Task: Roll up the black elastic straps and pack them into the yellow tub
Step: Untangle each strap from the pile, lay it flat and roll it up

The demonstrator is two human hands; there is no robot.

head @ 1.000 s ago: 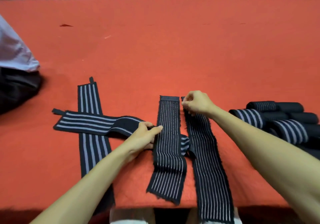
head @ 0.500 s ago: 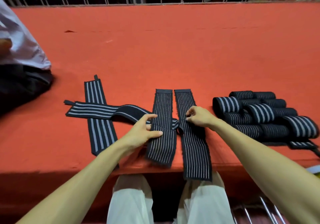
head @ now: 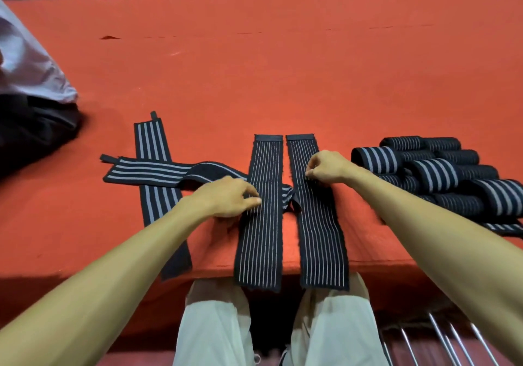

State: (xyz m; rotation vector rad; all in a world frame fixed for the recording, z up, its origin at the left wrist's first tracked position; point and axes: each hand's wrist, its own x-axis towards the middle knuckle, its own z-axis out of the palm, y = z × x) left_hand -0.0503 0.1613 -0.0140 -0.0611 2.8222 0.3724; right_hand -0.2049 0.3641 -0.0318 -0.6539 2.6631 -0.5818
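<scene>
On counter (head: 283,68): left strap (head: 261,238) and right strap (head: 321,241) parallel, long axes pointing away, near ends overhanging edge; left hand (head: 223,198) pinches the first, right hand (head: 328,167) the second.

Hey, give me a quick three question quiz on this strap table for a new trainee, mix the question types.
1. True or false: the two wide-striped straps lie crossed.
2. The right hand pinches: A) the right thin-striped strap; B) a wide-striped strap; C) nothing.
3. Fill in: the left hand pinches the left thin-striped strap, whose near end hangs over the table's ____.
Key: 1 true; 2 A; 3 edge.
</scene>
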